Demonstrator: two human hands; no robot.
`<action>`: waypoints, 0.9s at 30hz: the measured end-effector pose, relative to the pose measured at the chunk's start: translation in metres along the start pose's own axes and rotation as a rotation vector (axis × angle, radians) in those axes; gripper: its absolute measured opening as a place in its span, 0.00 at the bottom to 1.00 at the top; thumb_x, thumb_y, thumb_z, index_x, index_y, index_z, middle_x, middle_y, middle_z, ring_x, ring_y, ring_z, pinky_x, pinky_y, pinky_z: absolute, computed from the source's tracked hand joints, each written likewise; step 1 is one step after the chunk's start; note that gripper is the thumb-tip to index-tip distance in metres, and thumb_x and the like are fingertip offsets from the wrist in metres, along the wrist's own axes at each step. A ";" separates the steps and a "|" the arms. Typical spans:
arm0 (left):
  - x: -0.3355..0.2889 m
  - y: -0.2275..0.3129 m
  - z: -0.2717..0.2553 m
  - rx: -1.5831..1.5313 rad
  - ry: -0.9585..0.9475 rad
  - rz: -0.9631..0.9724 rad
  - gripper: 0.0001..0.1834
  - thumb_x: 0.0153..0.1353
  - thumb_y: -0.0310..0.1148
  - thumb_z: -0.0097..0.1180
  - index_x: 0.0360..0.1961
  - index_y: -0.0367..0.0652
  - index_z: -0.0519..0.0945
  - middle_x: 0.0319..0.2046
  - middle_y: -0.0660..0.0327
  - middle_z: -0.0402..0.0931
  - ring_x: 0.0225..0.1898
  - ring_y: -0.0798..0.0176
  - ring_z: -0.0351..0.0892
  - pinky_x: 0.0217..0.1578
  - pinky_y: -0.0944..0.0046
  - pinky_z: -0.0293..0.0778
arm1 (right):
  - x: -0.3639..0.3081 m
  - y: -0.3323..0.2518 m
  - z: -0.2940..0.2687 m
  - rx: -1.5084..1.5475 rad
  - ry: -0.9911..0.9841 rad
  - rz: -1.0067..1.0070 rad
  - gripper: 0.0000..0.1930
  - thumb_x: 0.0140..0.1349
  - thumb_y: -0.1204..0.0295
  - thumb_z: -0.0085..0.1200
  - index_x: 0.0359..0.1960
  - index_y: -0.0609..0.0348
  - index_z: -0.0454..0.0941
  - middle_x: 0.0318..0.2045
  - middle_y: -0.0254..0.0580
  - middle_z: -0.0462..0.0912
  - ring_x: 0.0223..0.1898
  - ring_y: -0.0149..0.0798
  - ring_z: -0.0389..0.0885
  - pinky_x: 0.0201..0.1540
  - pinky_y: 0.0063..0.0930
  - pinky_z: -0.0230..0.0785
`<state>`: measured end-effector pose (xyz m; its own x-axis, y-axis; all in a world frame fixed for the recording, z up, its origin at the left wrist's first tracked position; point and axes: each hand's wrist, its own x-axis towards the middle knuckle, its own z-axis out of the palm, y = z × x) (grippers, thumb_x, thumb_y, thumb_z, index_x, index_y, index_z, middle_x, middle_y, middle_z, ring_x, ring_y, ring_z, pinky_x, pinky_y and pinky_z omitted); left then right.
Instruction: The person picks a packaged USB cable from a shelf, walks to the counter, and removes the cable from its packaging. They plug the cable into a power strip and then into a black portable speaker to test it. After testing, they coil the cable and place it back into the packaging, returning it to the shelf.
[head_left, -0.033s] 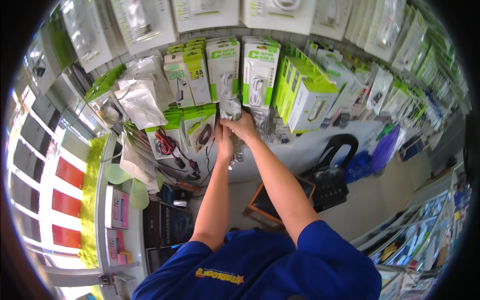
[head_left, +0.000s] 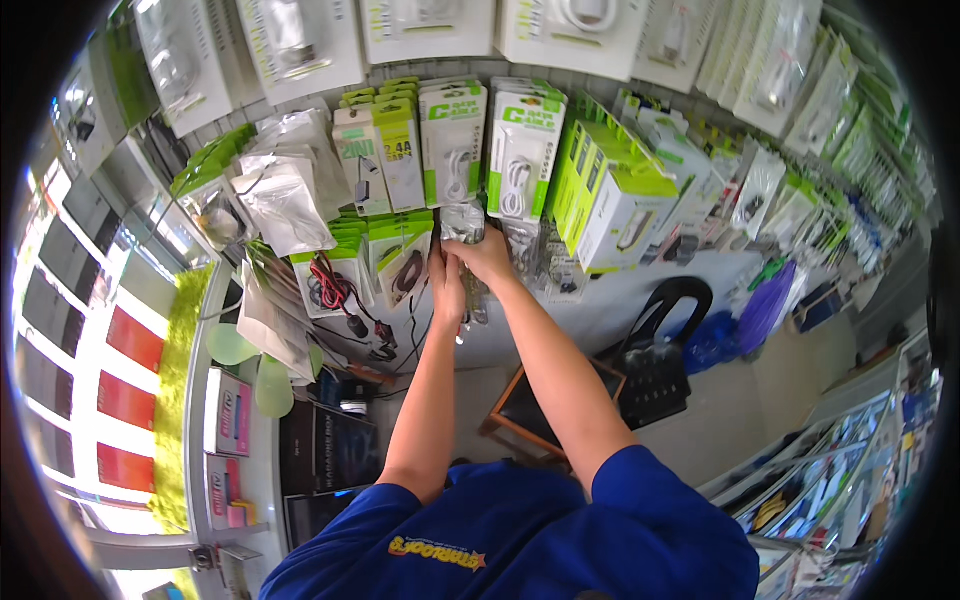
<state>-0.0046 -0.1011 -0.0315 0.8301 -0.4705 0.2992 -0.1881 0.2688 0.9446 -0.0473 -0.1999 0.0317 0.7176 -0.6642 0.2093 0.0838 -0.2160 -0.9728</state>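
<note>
Pinching clear crinkly cable packet [head_left: 463, 222] top with both left hand [head_left: 447, 285] and right hand [head_left: 487, 257]; probably light, floppy, slippery, so best gripped near hang hole.

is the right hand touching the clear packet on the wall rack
Touching: the head view shows the right hand closed around the lower edge of the clear packet, no gap between them.

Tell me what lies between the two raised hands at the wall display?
In the head view, a small clear plastic packet sits between the left hand and right hand.
</note>
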 end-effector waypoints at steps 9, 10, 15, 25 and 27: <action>-0.003 -0.001 0.005 0.080 0.088 -0.019 0.35 0.75 0.48 0.56 0.68 0.27 0.66 0.65 0.38 0.68 0.67 0.45 0.70 0.69 0.52 0.63 | 0.003 -0.021 -0.005 -0.113 0.043 -0.072 0.20 0.52 0.65 0.69 0.44 0.66 0.85 0.36 0.48 0.91 0.38 0.42 0.89 0.46 0.37 0.79; -0.008 0.004 0.003 0.133 0.084 -0.035 0.40 0.73 0.50 0.58 0.70 0.26 0.63 0.65 0.36 0.69 0.68 0.44 0.70 0.69 0.52 0.64 | 0.002 -0.021 -0.004 -0.128 0.044 -0.074 0.20 0.52 0.65 0.69 0.44 0.66 0.85 0.35 0.48 0.90 0.38 0.42 0.89 0.46 0.37 0.79; -0.035 0.037 -0.009 0.208 0.044 -0.105 0.47 0.68 0.55 0.63 0.72 0.27 0.60 0.59 0.38 0.75 0.61 0.44 0.78 0.64 0.52 0.71 | -0.016 -0.028 -0.006 -0.121 0.039 -0.056 0.19 0.52 0.66 0.68 0.43 0.66 0.86 0.34 0.47 0.91 0.36 0.40 0.89 0.44 0.37 0.79; -0.061 0.099 -0.046 0.161 -0.306 -0.383 0.55 0.60 0.59 0.71 0.68 0.22 0.61 0.53 0.36 0.81 0.53 0.48 0.85 0.56 0.54 0.79 | -0.033 -0.075 -0.022 0.024 -0.105 0.231 0.15 0.57 0.71 0.68 0.43 0.68 0.86 0.36 0.42 0.90 0.34 0.36 0.88 0.39 0.32 0.79; -0.066 0.110 -0.046 0.104 -0.335 -0.434 0.55 0.59 0.57 0.73 0.69 0.21 0.60 0.55 0.37 0.80 0.56 0.51 0.83 0.58 0.56 0.77 | -0.036 -0.084 -0.026 0.118 -0.139 0.265 0.14 0.58 0.71 0.67 0.43 0.67 0.86 0.36 0.42 0.89 0.34 0.36 0.88 0.39 0.31 0.80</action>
<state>-0.0558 -0.0017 0.0464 0.6336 -0.7658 -0.1097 0.0690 -0.0853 0.9940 -0.0980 -0.1764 0.1087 0.8121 -0.5804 -0.0605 -0.0450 0.0411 -0.9981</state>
